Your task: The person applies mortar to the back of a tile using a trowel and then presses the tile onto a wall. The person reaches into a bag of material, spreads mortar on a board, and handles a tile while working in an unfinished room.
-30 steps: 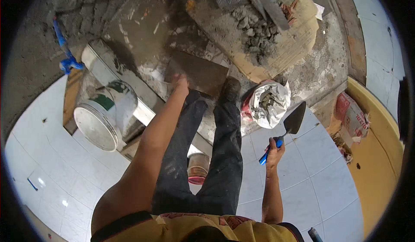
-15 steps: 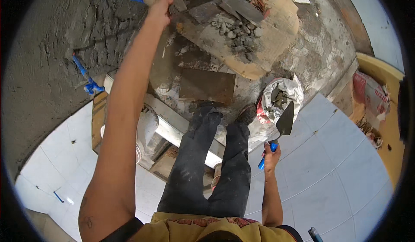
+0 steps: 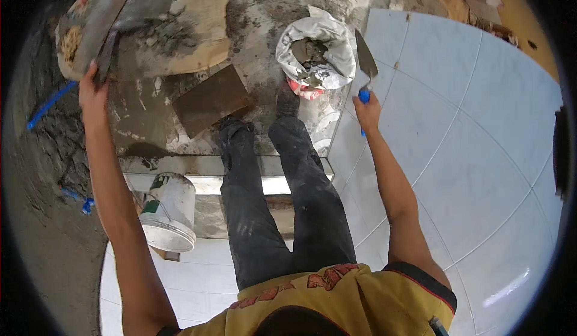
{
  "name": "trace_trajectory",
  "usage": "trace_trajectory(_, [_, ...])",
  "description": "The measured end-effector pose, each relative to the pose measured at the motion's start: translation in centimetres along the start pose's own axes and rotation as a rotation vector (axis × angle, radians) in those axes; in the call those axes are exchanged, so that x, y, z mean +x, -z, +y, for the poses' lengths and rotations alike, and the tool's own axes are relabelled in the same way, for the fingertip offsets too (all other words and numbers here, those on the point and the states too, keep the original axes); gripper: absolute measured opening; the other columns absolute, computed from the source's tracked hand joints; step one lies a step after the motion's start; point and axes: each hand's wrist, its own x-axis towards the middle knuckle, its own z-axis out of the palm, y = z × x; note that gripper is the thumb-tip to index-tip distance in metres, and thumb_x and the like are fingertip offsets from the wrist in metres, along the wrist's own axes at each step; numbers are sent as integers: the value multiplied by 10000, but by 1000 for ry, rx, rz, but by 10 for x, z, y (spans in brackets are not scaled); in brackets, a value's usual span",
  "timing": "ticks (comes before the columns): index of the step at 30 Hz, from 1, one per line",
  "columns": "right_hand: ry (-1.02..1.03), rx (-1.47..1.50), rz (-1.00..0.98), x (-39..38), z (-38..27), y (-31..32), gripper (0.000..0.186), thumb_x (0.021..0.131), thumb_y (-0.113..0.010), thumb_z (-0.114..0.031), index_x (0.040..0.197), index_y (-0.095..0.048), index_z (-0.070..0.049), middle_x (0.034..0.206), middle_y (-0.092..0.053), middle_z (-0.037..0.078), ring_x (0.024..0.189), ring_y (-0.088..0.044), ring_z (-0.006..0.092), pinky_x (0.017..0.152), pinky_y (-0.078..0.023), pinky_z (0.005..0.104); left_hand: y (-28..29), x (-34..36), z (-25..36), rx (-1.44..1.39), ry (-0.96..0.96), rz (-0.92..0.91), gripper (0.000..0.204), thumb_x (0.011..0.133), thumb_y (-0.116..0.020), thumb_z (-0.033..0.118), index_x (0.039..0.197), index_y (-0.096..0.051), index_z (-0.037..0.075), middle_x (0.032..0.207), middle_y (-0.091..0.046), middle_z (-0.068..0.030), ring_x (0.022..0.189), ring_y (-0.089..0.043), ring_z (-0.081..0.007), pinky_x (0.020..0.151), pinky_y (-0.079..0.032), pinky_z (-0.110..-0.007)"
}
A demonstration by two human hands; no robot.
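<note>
My left hand [image 3: 94,94] is at the far left, its fingers closed around the near end of a dark, flat strip [image 3: 108,54]. This strip rests among other dark strips and grey rubble [image 3: 165,39] on a cardboard sheet [image 3: 210,36]; motion blur softens their edges. On the right, my right hand [image 3: 368,114] is wrapped around the blue handle of a pointed trowel [image 3: 365,57], whose grey blade points away from me. Left of the blade stands an opened white sack [image 3: 345,51] holding grey, lumpy mortar [image 3: 311,51].
A brown rectangular slab [image 3: 211,100] lies before my feet. A white bucket [image 3: 171,210] is beside my left leg, near a ledge [image 3: 204,165]. Pale tiles [image 3: 469,168] cover the wall at right. Blue pipes [image 3: 51,105] cross the rough grey surface at left.
My view has swung, so the cardboard and rubble appear farther left and the sack farther up. My left hand stays at the strips; the trowel remains in my right hand.
</note>
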Motion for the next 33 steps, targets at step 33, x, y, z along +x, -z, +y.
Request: trace_trajectory(33, [99,252,134,58,54,-33,207,760,-677,-169,898,-611,-29,728,-620,241,714,-617,436,654,-480,479,-263,-153,-334,1212,-1215,-961,293,740,-656,29,1000,-704,156,857,-686,-36,873,-636,-238,848,-392,-397])
